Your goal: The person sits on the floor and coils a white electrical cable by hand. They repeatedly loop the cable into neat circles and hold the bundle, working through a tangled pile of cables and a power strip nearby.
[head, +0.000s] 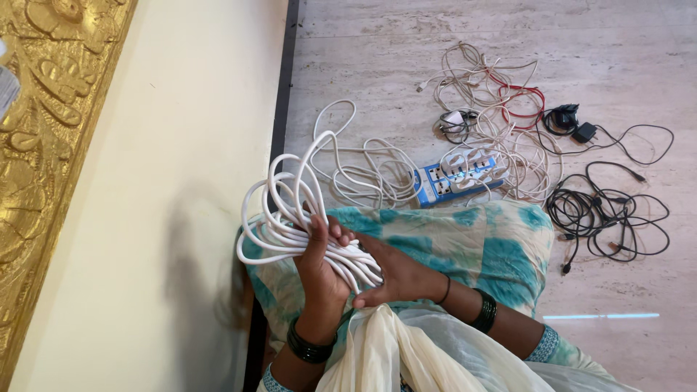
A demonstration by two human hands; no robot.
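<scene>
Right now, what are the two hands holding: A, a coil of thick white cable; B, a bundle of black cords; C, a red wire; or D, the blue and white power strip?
A: both the left hand and the right hand grip the looped white cable, while the power strip, black cords and red wire lie on the floor.
</scene>
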